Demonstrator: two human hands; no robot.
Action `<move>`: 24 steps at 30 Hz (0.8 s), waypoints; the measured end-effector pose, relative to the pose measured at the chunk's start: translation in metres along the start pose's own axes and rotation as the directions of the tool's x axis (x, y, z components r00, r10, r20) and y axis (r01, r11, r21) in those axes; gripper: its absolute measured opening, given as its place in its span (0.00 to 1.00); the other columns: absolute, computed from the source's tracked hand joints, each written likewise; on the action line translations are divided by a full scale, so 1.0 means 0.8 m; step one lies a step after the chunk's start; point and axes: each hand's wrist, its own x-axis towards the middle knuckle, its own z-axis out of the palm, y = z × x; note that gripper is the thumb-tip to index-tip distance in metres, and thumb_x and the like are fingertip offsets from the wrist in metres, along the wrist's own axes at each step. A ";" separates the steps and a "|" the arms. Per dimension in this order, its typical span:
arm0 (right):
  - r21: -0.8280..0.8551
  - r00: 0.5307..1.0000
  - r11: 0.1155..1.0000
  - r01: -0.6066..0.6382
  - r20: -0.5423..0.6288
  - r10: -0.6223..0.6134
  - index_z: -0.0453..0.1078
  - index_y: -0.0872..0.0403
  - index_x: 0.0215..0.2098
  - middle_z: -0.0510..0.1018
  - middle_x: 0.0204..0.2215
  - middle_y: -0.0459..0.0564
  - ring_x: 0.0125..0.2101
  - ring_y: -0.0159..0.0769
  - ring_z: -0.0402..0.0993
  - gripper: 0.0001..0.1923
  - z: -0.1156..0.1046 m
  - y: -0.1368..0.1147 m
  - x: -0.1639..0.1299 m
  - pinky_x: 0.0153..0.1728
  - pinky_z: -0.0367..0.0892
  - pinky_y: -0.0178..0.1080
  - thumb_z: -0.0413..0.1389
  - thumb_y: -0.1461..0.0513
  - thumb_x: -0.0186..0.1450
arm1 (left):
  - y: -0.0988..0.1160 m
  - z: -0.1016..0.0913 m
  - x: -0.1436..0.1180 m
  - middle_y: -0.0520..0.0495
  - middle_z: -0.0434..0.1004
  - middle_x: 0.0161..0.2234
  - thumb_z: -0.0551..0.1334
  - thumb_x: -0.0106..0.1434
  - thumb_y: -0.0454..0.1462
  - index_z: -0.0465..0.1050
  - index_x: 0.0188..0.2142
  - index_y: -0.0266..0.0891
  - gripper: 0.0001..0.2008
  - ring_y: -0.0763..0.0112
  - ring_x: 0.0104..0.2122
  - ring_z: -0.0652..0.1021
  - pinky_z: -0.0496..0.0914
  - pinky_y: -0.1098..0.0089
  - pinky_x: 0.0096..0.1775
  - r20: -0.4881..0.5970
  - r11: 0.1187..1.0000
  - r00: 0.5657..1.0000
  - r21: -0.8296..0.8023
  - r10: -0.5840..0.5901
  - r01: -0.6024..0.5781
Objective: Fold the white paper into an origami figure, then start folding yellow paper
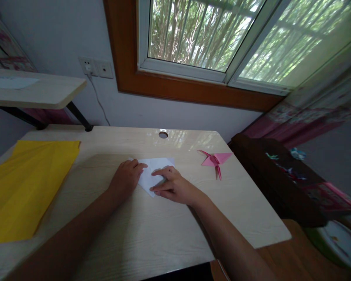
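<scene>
one pink figure (220, 158) and yellow sheet (32, 187) flank white paper (147, 182), left hand (127, 175) curled on it, grip unclear, right hand (175, 185) spread

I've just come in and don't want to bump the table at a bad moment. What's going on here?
Someone's left hand is at the left edge of a folded-looking white paper on the pale table. The right hand, partly spread, is over the paper's right side. A pink folded figure lies apart to the right; a yellow sheet lies at the far left.
</scene>
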 end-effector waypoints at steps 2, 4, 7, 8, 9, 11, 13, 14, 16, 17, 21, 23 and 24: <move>-0.021 1.000 1.000 -0.007 -0.016 0.006 0.80 0.42 0.50 0.72 0.60 0.51 0.57 0.44 0.66 0.13 0.004 0.002 -0.001 0.59 0.62 0.50 0.58 0.54 0.71 | -0.002 0.000 0.000 0.42 0.74 0.40 0.54 0.72 0.34 0.76 0.51 0.40 0.14 0.57 0.40 0.73 0.69 0.56 0.46 -0.024 0.999 1.000 0.030 -0.016 0.017; -0.051 0.999 0.998 -0.035 -0.038 0.033 0.79 0.41 0.51 0.72 0.60 0.51 0.56 0.44 0.67 0.13 0.008 0.004 -0.001 0.58 0.63 0.50 0.57 0.54 0.72 | -0.006 -0.002 0.001 0.41 0.75 0.41 0.55 0.71 0.32 0.75 0.52 0.39 0.15 0.56 0.41 0.73 0.70 0.55 0.48 -0.059 0.998 0.998 0.047 -0.034 0.037; -0.108 0.993 0.988 -0.107 -0.068 0.100 0.78 0.39 0.53 0.72 0.60 0.51 0.55 0.45 0.67 0.14 0.012 0.007 -0.001 0.57 0.65 0.51 0.56 0.54 0.72 | -0.011 -0.007 0.000 0.38 0.75 0.47 0.56 0.68 0.29 0.74 0.54 0.37 0.17 0.54 0.48 0.74 0.68 0.50 0.56 -0.134 0.998 0.990 0.052 -0.034 0.041; -0.132 0.988 0.981 -0.141 -0.080 0.131 0.78 0.39 0.54 0.72 0.60 0.51 0.55 0.45 0.67 0.14 0.013 0.008 -0.001 0.56 0.65 0.51 0.55 0.54 0.72 | -0.012 -0.008 0.000 0.38 0.75 0.49 0.56 0.67 0.28 0.74 0.54 0.37 0.18 0.54 0.50 0.74 0.65 0.47 0.59 -0.156 0.998 0.988 0.052 -0.021 0.029; -0.156 0.983 0.972 -0.173 -0.093 0.160 0.77 0.39 0.54 0.72 0.60 0.52 0.54 0.46 0.67 0.15 0.013 0.009 -0.001 0.55 0.66 0.52 0.55 0.54 0.72 | -0.012 -0.009 -0.001 0.37 0.75 0.51 0.56 0.67 0.28 0.74 0.55 0.37 0.19 0.53 0.53 0.73 0.61 0.44 0.62 -0.170 0.999 0.986 0.048 0.000 0.009; -0.197 0.970 0.953 -0.230 -0.124 0.208 0.76 0.39 0.56 0.72 0.60 0.53 0.52 0.46 0.68 0.16 0.014 0.010 -0.001 0.54 0.67 0.53 0.55 0.54 0.72 | -0.008 -0.008 -0.002 0.38 0.75 0.55 0.55 0.67 0.27 0.74 0.56 0.38 0.20 0.54 0.58 0.72 0.55 0.42 0.66 -0.164 0.997 0.983 0.022 0.077 -0.074; -0.220 0.963 0.941 -0.256 -0.140 0.229 0.74 0.40 0.59 0.71 0.60 0.54 0.51 0.46 0.68 0.18 0.014 0.012 -0.001 0.54 0.67 0.54 0.55 0.54 0.72 | -0.001 -0.002 -0.004 0.40 0.74 0.59 0.53 0.68 0.27 0.73 0.58 0.39 0.22 0.57 0.62 0.70 0.56 0.46 0.67 -0.120 0.979 0.973 -0.024 0.198 -0.203; -0.225 0.963 0.940 -0.257 -0.143 0.229 0.73 0.41 0.60 0.71 0.60 0.55 0.51 0.46 0.68 0.18 0.014 0.013 -0.001 0.54 0.67 0.54 0.55 0.54 0.72 | 0.003 0.002 -0.006 0.41 0.74 0.60 0.52 0.70 0.28 0.72 0.59 0.40 0.22 0.59 0.62 0.71 0.59 0.49 0.67 -0.085 0.958 0.957 -0.049 0.276 -0.281; -0.224 0.964 0.942 -0.252 -0.147 0.222 0.72 0.42 0.61 0.71 0.60 0.56 0.51 0.47 0.68 0.20 0.014 0.014 -0.001 0.55 0.67 0.55 0.56 0.54 0.72 | 0.009 0.009 -0.008 0.40 0.72 0.62 0.52 0.72 0.31 0.69 0.62 0.39 0.21 0.60 0.63 0.71 0.62 0.52 0.65 -0.031 0.940 0.943 -0.067 0.332 -0.333; -0.218 0.965 0.944 -0.247 -0.149 0.218 0.71 0.43 0.62 0.72 0.59 0.56 0.51 0.47 0.68 0.20 0.014 0.014 -0.001 0.55 0.67 0.55 0.56 0.54 0.72 | 0.012 0.012 -0.009 0.39 0.70 0.63 0.52 0.73 0.33 0.68 0.63 0.36 0.21 0.59 0.64 0.70 0.63 0.52 0.65 -0.018 0.946 0.948 -0.063 0.318 -0.318; -0.184 0.964 0.953 -0.240 -0.164 0.211 0.71 0.44 0.62 0.73 0.58 0.56 0.51 0.47 0.68 0.21 0.015 0.017 -0.001 0.55 0.67 0.55 0.58 0.55 0.71 | 0.016 0.012 -0.009 0.37 0.65 0.66 0.51 0.74 0.36 0.66 0.64 0.35 0.21 0.57 0.66 0.67 0.62 0.50 0.65 0.039 0.975 0.975 -0.039 0.220 -0.218; -0.176 0.965 0.956 -0.235 -0.164 0.207 0.71 0.44 0.61 0.73 0.58 0.56 0.51 0.47 0.69 0.21 0.015 0.017 -0.001 0.55 0.67 0.55 0.58 0.55 0.71 | 0.016 0.007 -0.007 0.37 0.65 0.66 0.50 0.74 0.35 0.66 0.64 0.35 0.21 0.56 0.66 0.67 0.60 0.48 0.65 0.055 0.987 0.986 -0.019 0.160 -0.159; -0.174 0.965 0.957 -0.232 -0.163 0.204 0.71 0.44 0.61 0.73 0.58 0.56 0.51 0.47 0.69 0.21 0.016 0.017 -0.001 0.55 0.67 0.55 0.58 0.56 0.71 | 0.015 0.004 -0.005 0.37 0.66 0.66 0.50 0.74 0.35 0.66 0.63 0.35 0.21 0.56 0.66 0.67 0.59 0.46 0.65 0.056 0.992 0.991 -0.007 0.123 -0.123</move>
